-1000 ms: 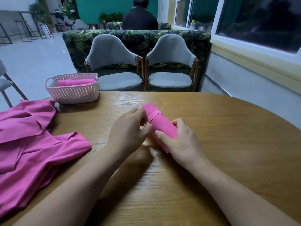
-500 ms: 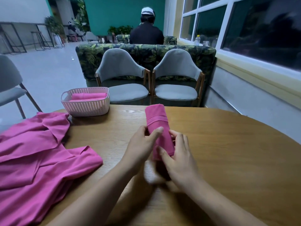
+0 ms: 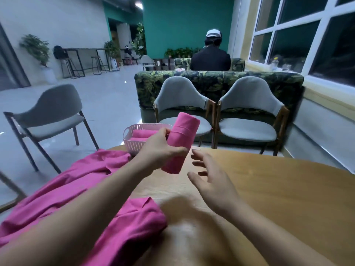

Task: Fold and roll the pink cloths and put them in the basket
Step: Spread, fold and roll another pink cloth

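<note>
Two hands work over a round wooden table point(image 3: 278, 198). The left hand point(image 3: 160, 148) grips a rolled pink cloth point(image 3: 183, 137) about its middle. The thumb point(image 3: 179, 150) lies across the near side of the roll and the fingers point(image 3: 166, 132) curl round the far side, wrapping it closely. The roll is lifted off the tabletop and tilted, its lower end nearest the camera and its upper end leaning away and to the right. It is just beside the basket point(image 3: 134, 145), with its top end showing above the basket's right rim.

The right hand point(image 3: 211, 181) holds nothing. Its fingers point(image 3: 200, 157) are spread wide and only slightly bent, palm turned toward the roll, with a clear gap between the fingertips and the cloth. Whether this hand touches the table cannot be told.

The basket, pale pink with a perforated wall and a handle slot, stands at the far edge of the table. Two finished rolls point(image 3: 143, 133) lie side by side in it. Loose pink cloths point(image 3: 76, 189) lie in a crumpled heap on the left part of the table, passing under the left forearm and reaching close to the basket.

Beyond the table stand two grey chairs point(image 3: 247, 112) with a leaf-patterned sofa point(image 3: 219, 83) behind them, and a person point(image 3: 210, 58) sits with their back turned. A third grey chair point(image 3: 51, 114) stands at the left, and a window point(image 3: 307, 39) runs along the right wall.
</note>
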`<state>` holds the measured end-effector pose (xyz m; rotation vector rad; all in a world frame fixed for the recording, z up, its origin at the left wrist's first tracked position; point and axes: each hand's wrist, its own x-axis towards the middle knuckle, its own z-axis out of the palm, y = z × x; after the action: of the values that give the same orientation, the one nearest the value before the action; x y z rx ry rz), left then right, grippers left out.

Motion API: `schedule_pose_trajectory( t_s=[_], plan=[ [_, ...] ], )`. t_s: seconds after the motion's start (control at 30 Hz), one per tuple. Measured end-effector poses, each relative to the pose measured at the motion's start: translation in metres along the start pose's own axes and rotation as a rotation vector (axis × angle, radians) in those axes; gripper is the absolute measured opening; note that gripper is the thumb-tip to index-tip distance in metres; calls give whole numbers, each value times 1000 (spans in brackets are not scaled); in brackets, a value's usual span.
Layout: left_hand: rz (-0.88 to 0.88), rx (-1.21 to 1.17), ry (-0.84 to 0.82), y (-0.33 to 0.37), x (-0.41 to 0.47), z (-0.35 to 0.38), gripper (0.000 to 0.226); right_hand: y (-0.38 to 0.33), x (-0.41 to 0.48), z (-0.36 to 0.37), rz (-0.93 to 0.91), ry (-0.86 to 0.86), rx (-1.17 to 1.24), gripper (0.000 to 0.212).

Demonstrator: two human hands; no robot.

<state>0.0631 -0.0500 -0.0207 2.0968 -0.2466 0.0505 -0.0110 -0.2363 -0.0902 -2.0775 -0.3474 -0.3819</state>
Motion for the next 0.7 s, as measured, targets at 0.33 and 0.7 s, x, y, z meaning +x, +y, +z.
schedule_pose_trajectory(
  t_s=[0.33, 0.7],
  plan=[
    [199, 735, 53, -47, 129, -86, 65, 24, 121, 45, -117, -67, -334, 44],
    [298, 1039, -9, -100, 214, -76, 68, 62, 170, 85, -143, -246, -659, 69]
  ],
)
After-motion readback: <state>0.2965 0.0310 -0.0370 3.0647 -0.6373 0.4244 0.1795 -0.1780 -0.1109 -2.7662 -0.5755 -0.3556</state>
